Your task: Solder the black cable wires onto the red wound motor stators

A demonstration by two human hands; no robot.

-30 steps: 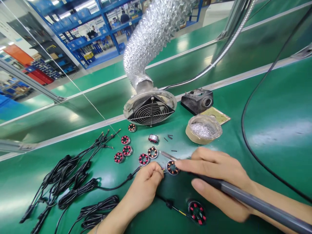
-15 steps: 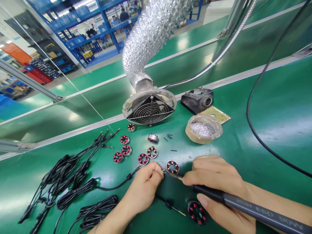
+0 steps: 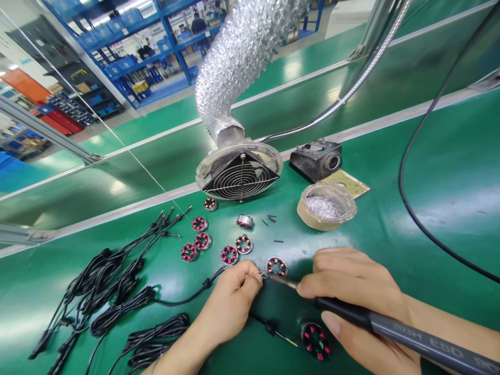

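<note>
My left hand (image 3: 237, 295) pinches thin coloured wires (image 3: 262, 273) at the end of a black cable, close beside a motor stator (image 3: 276, 267) with copper windings. In my right hand (image 3: 361, 297) is a soldering iron (image 3: 394, 325), held like a pen. Its tip reaches the near left edge of that stator, where the wire ends are; whether it touches them I cannot tell. Below, nearer to me, another stator (image 3: 315, 341) with red windings lies by a black cable end (image 3: 273, 329). More stators (image 3: 229, 255) lie beyond my left hand.
Bundled black cables (image 3: 105, 281) cover the left of the green bench. A fume extractor (image 3: 242, 174) on a foil duct hangs over the back. To its right are a bowl of metal shavings (image 3: 324, 207) and a black iron stand (image 3: 318, 160). A black cord (image 3: 406, 192) crosses the right side.
My right hand and the soldering iron have shifted slightly to the right. My left hand and the stators stay in place.
</note>
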